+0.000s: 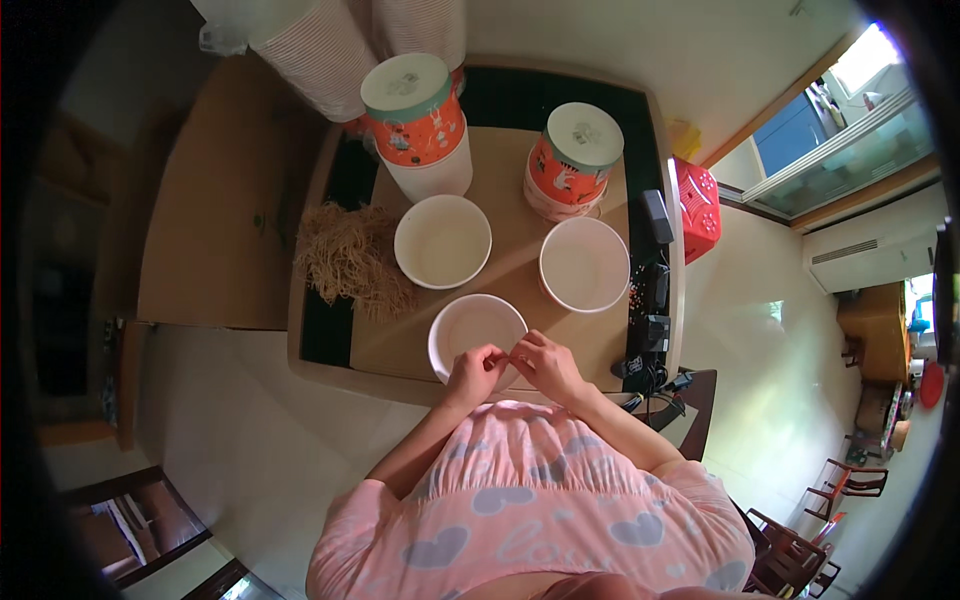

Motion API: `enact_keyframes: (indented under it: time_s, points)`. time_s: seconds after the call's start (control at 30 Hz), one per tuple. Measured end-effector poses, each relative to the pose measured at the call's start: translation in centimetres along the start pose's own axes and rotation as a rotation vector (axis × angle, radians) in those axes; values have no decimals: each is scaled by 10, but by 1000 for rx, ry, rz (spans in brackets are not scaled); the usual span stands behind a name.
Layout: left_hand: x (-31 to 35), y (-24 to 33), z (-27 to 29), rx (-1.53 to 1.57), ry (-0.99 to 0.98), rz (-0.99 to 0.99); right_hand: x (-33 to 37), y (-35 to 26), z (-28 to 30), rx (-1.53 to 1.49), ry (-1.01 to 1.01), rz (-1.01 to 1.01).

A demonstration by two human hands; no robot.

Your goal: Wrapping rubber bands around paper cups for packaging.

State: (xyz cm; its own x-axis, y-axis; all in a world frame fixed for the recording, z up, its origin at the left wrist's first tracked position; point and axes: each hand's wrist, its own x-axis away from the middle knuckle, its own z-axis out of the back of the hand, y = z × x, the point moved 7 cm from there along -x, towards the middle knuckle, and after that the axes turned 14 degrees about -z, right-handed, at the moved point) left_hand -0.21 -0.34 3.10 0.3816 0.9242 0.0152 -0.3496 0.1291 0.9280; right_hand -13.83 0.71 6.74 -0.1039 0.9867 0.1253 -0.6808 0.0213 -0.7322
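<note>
My left hand (477, 374) and my right hand (545, 366) meet over the near edge of a white paper tub (480, 312). Fingers of both are pinched together with their tips almost touching. Whatever they pinch is too small to make out. Just beyond stand two more open tubs, one pale inside (443, 242) to the left and one pinkish white (585, 265) to the right. A tangled heap of thin tan strands (352, 256) lies at the left of the table.
Upside-down stacks of orange and green printed tubs stand at the back left (415, 120) and back right (577, 160). Tall stacks of white tubs (318, 60) rise behind. Black adapters and cables (655, 335) line the table's right edge. A red plastic stool (697, 210) is beyond it.
</note>
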Motion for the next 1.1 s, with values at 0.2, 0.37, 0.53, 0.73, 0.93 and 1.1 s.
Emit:
enact_keyframes:
  time_s: [0.2, 0.37, 0.53, 0.73, 0.93, 1.1]
  points:
    - [-1, 1, 6, -15, 18, -31, 1, 1, 0, 2, -32, 14]
    - [-2, -3, 3, 74, -1, 15, -1, 0, 2, -6, -19, 22]
    - [-3, -7, -1, 58, -4, -38, -3, 1, 4, -17, -6, 41]
    - [-2, -11, 3, 100, -13, 15, -1, 0, 5, -14, -25, 50]
    - [-2, -10, -5, 122, -80, 24, 0, -4, 8, -11, -16, 65]
    - [4, -20, -5, 243, -89, 130, 2, 0, 8, -23, -25, 33]
